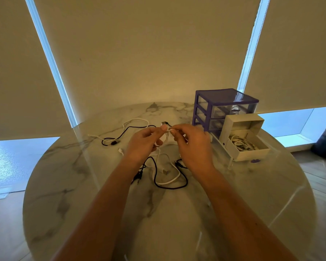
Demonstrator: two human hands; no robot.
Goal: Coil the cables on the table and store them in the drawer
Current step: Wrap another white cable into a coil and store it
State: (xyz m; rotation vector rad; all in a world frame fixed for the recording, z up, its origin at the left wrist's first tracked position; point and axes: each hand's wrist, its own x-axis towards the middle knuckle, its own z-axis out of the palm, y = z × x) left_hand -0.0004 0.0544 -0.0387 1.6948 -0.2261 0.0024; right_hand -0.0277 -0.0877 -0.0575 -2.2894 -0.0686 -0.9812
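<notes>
White cable [169, 130] pinched between left hand [146, 142] and right hand [191, 146], above marble table [68, 185]

Marble table [102, 204]: left hand [145, 142] and right hand [192, 146] pinching white cable [167, 182] left of open white drawer [252, 149]; black cable [169, 187] below; purple drawer unit [224, 104] behind drawer.

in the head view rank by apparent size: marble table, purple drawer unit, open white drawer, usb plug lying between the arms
1. marble table
2. purple drawer unit
3. open white drawer, looking nearly as large, being nearer the camera
4. usb plug
</notes>
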